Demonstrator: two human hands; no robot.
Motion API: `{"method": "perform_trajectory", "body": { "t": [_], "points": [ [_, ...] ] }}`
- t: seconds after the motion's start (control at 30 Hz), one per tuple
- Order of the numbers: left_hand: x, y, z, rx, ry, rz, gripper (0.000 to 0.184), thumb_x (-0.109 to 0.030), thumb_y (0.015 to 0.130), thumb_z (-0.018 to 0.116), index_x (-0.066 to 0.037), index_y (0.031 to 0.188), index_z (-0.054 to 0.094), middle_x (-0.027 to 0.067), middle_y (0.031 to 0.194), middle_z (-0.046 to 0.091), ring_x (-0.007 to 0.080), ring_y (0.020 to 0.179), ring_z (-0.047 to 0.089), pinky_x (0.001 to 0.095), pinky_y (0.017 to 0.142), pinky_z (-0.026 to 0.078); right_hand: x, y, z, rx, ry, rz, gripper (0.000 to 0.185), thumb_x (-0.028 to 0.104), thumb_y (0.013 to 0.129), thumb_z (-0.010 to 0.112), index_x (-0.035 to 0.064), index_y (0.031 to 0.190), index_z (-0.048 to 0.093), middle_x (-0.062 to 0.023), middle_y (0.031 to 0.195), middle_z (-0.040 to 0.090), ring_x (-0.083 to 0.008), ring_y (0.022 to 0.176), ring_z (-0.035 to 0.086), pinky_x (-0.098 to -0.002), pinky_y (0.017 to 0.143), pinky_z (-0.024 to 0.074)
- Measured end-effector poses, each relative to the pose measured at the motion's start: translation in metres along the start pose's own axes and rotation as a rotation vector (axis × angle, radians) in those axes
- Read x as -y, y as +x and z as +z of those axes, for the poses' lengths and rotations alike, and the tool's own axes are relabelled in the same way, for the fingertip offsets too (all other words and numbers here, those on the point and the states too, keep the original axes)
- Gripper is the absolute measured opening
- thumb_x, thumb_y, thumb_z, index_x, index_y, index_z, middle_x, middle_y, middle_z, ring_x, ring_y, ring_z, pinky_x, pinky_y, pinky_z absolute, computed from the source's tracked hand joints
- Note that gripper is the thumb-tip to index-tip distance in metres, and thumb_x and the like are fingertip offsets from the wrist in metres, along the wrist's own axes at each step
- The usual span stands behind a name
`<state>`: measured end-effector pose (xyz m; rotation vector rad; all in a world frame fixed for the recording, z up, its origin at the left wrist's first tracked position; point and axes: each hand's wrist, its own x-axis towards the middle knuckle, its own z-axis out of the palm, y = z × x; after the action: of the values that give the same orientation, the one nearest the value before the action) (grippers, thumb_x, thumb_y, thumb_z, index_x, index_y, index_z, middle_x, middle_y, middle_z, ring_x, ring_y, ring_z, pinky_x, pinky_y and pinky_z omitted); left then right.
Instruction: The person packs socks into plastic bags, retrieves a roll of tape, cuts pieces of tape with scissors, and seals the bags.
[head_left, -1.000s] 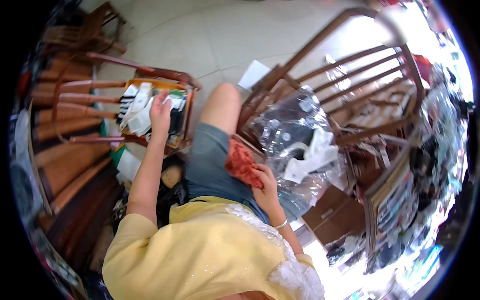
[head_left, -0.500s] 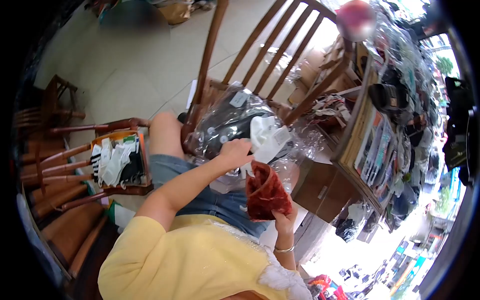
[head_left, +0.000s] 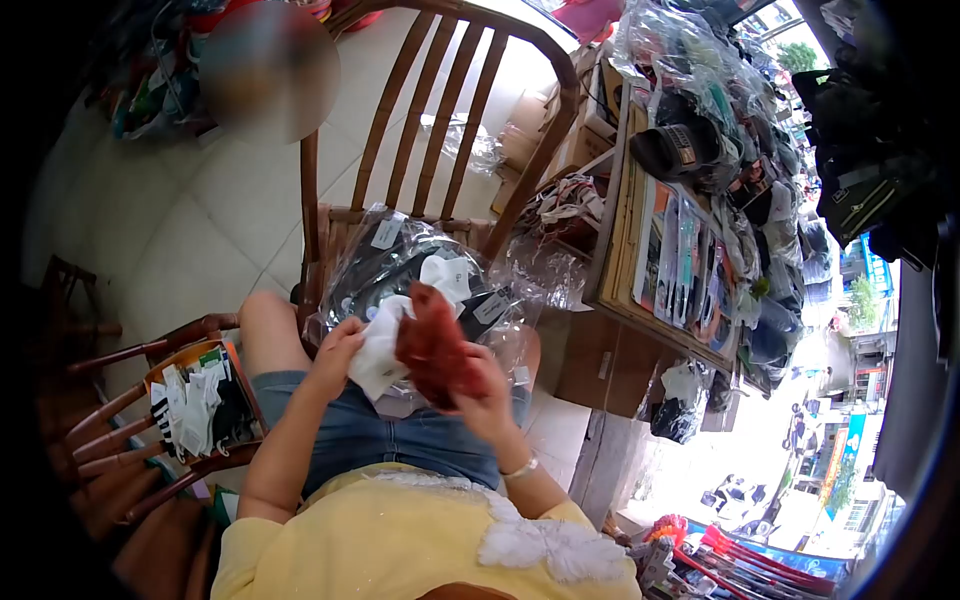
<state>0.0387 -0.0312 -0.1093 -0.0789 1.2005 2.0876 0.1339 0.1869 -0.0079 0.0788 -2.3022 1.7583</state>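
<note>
My left hand pinches a white sock by its left side, in front of my lap. Close beside it, my right hand, with a bracelet at the wrist, is closed around a dark red, velvety cloth. The cloth overlaps the right part of the white sock; whether they touch cannot be told. Behind both hands, a large clear plastic bag with dark contents lies on the chair seat. Another white sock with small lettering rests on that bag.
A wooden slatted chair stands facing me. To the left, an orange-edged container of socks sits on another wooden chair. A table on the right bears wrapped goods and shoes, with a cardboard box below.
My left hand has come back from the bag toward me and now holds a white sock. My right hand has brought the red cloth up beside it. The view has shifted.
</note>
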Motion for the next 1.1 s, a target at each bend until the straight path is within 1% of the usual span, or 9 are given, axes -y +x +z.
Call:
{"method": "perform_trajectory", "body": {
  "t": [0.1,0.13,0.17,0.37,0.6,0.7,0.83,1.03,1.1],
  "points": [
    [-0.031,-0.040,0.034,-0.285,-0.257,0.066,0.028,-0.020,0.093,0.045,-0.008,0.119,0.046,0.0050,0.106,0.055,0.0170,0.097,0.055,0.0287,0.082,0.048,0.017,0.023,0.067,0.275,-0.259,-0.190,0.049,-0.003,0.064,0.065,0.0074,0.111,0.058,-0.0165,0.115,0.052,-0.0342,0.103,0.053,-0.0378,0.085,0.0464],
    [-0.001,-0.027,-0.020,0.220,-0.588,0.295,0.043,-0.023,0.095,0.041,-0.010,0.135,0.033,0.0070,0.127,0.047,0.0197,0.111,0.051,0.0319,0.093,0.046,0.013,0.023,0.088,0.357,-0.298,-0.230,0.051,-0.001,0.064,0.065,0.0084,0.114,0.058,-0.0157,0.114,0.052,-0.0348,0.102,0.053,-0.0364,0.084,0.0467],
    [0.015,-0.056,-0.039,-0.057,-0.163,0.414,0.046,-0.025,0.095,0.040,-0.009,0.137,0.031,0.0084,0.130,0.046,0.0208,0.114,0.050,0.0330,0.095,0.044,0.013,0.030,0.101,0.358,-0.298,-0.325,0.048,0.001,0.065,0.063,0.0092,0.112,0.059,-0.0154,0.113,0.053,-0.0349,0.100,0.054,-0.0370,0.082,0.0477],
    [-0.030,-0.162,-0.098,-0.287,-0.342,0.206,0.051,-0.031,0.089,0.038,-0.005,0.133,0.042,0.0144,0.127,0.053,0.0298,0.114,0.054,0.0419,0.096,0.044,-0.017,0.073,0.115,0.387,-0.291,-0.003,0.046,-0.003,0.067,0.055,0.0073,0.111,0.059,-0.0135,0.113,0.053,-0.0356,0.097,0.057,-0.0377,0.083,0.0478],
    [0.027,-0.190,-0.119,-0.356,-0.760,0.080,0.045,-0.023,0.089,0.041,-0.003,0.129,0.045,0.0145,0.126,0.054,0.0286,0.114,0.054,0.0427,0.100,0.041,0.014,0.034,0.180,0.536,-0.235,-0.407,0.049,0.003,0.065,0.064,0.0095,0.114,0.059,-0.0146,0.113,0.051,-0.0316,0.095,0.056,-0.0382,0.078,0.0478],
    [0.092,-0.202,-0.139,-0.289,-0.576,0.051,0.041,-0.023,0.086,0.044,-0.004,0.121,0.052,0.0121,0.117,0.060,0.0257,0.107,0.058,0.0422,0.094,0.045,-0.049,-0.009,0.220,0.879,-0.605,-0.404,0.026,0.014,0.076,0.055,0.0128,0.101,0.062,-0.0079,0.099,0.055,-0.0263,0.087,0.056,-0.0398,0.071,0.0478],
    [0.076,-0.234,-0.095,-0.445,-0.508,-0.084,0.045,-0.017,0.087,0.044,-0.001,0.129,0.045,0.0106,0.121,0.058,0.0230,0.110,0.057,0.0387,0.096,0.043,-0.077,0.046,0.197,0.708,-0.755,-0.065,0.023,0.008,0.080,0.053,0.0103,0.100,0.062,-0.0133,0.103,0.056,-0.0310,0.093,0.057,-0.0397,0.072,0.0496],
    [0.065,-0.236,-0.108,-0.611,-0.185,-0.196,0.020,-0.015,0.088,0.048,-0.007,0.105,0.054,-0.0003,0.094,0.058,0.0060,0.086,0.055,0.0231,0.075,0.045,-0.024,0.036,0.225,0.538,-0.435,-0.342,0.043,0.002,0.073,0.057,0.0124,0.115,0.060,-0.0130,0.110,0.053,-0.0327,0.098,0.055,-0.0400,0.077,0.0490],
    [0.045,-0.227,-0.109,-0.504,0.210,-0.239,0.023,-0.017,0.086,0.053,-0.004,0.105,0.054,0.0021,0.095,0.058,0.0085,0.087,0.054,0.0255,0.075,0.045,-0.028,0.014,0.240,0.805,-0.578,-0.427,0.042,0.005,0.074,0.057,0.0133,0.115,0.060,-0.0121,0.110,0.052,-0.0330,0.094,0.055,-0.0407,0.075,0.0492]
  ]
}}
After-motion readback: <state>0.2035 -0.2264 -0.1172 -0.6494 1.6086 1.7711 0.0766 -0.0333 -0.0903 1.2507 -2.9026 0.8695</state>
